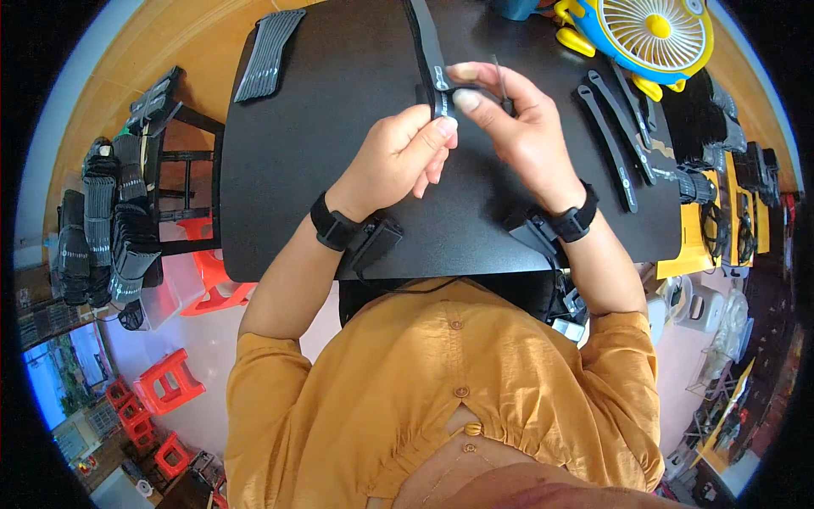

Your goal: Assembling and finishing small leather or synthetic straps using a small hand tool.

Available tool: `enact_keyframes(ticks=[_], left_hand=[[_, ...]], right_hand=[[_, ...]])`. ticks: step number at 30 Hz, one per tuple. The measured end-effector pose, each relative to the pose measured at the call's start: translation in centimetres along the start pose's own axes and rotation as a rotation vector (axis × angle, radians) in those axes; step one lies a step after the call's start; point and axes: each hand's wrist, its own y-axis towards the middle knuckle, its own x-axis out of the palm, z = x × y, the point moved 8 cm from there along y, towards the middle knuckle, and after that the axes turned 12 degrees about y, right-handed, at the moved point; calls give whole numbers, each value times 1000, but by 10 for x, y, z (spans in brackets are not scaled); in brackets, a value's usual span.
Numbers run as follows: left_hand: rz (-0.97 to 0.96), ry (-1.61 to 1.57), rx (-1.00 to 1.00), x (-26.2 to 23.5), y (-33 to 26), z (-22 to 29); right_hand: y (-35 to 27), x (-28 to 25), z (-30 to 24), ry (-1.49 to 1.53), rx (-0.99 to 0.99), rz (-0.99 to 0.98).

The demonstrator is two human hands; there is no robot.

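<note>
Centrally, at the far side of the black table (314, 191), both hands work on one dark strap (426, 42). The strap extends over the table from the far edge down to the hands, with a pale printed mark near its held end.

The left hand (398, 157) clamps the lower part of the strap between thumb and index finger; its remaining fingers are curled together. The right hand (524, 127) is positioned just beside it, to the right. Its thumb and index finger are pinched on a dark portion at the strap's side; the exact contact under the fingertips is partly hidden. A thin dark strip (501, 85) stands out between the right fingers; whether it belongs to the strap cannot be determined.

Each wrist carries a black band.

A fanned stack (270, 55) of similar straps lies at the far left of the table. Several loose straps (608, 144) lie at the right, slotted ends pointing far. Beyond them, at the far right, stands a blue and yellow fan (657, 27). Strap bundles (136, 254) hang left of the table.
</note>
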Motion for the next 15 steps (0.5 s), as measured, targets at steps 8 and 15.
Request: enact_keyframes(ticks=[8, 15], left_hand=[[-94, 90, -23, 17, -7, 4], [-215, -196, -53, 26, -2, -4]], right_hand=[[7, -36, -8, -69, -117, 307], [7, -30, 0, 183, 130, 132]])
